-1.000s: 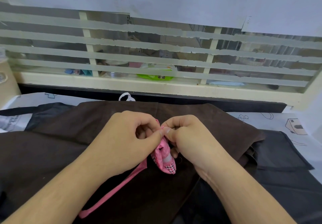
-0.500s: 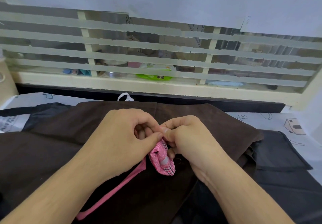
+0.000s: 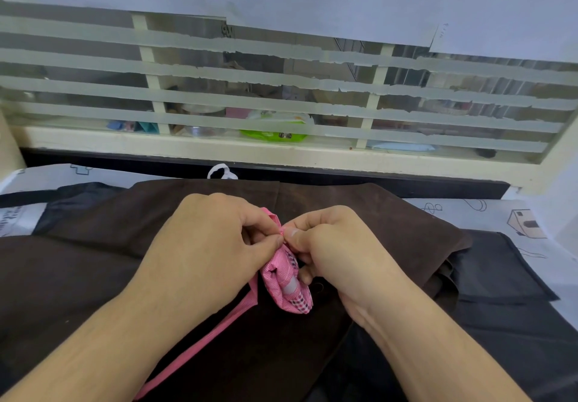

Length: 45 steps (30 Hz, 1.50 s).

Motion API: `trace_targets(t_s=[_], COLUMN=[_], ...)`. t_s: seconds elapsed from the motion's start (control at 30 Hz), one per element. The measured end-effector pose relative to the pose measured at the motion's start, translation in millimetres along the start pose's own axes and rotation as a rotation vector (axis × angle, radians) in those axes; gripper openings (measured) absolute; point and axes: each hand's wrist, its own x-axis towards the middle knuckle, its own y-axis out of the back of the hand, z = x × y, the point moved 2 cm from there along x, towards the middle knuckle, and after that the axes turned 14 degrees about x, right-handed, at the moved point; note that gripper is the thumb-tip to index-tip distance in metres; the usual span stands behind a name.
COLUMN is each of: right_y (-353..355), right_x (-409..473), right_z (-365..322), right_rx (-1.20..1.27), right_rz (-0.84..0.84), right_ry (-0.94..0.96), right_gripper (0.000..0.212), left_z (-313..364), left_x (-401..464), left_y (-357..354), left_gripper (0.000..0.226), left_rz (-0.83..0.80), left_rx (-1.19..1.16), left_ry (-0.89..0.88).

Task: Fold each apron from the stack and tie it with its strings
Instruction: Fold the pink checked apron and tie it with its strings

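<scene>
From the head camera, the left hand (image 3: pixel 215 248) and the right hand (image 3: pixel 337 251) meet at the middle of the work surface, each with fingers curled and thumb and forefinger pinching the top of a small pink apron bundle (image 3: pixel 286 279), the fingertips almost touching each other. The bundle is striped pink with checked patches, rolled tight, and sits on a spread brown apron (image 3: pixel 93 261). Its pink string (image 3: pixel 200 342) trails from under the left hand toward the lower edge of the frame. The hands cover most of the bundle's upper part, so the knot itself cannot be made out. Dark aprons (image 3: pixel 488 276) lie under the brown one at right and left. Behind runs a cream window frame (image 3: pixel 187 148) with taped glass; a white loop (image 3: pixel 220 172) sits just below it.
</scene>
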Motion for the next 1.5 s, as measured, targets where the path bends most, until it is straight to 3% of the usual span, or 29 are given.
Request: trace_targets(t_s=[0.37, 0.93, 1.23, 1.5], right_y=[2.0, 4.3, 3.3, -0.2], right_x=[-0.6, -3.1, -10.2, -7.0], right_z=[4.1, -0.2, -10.9, -7.0], right_rx=[-0.033, -0.103, -0.220, -0.234], right_rz=[-0.006, 0.006, -0.080, -0.041], right_ry=[0.022, 0.030, 0.049, 0.019], right_gripper=[0.025, 0.018, 0.023, 0.029], left_z=[2.0, -22.3, -24.8, -22.6], left_x=[-2.5, 9.0, 9.7, 8.4], left_y=[-1.3, -12.7, -14.6, -11.1], left_gripper=[0.008, 0.016, 0.021, 0.019], left_rz=[0.021, -0.272, -0.311, -0.289], left_rx=[0.097, -0.205, -0.256, -0.259], left_ry=[-0.028, 0.051, 0.037, -0.019])
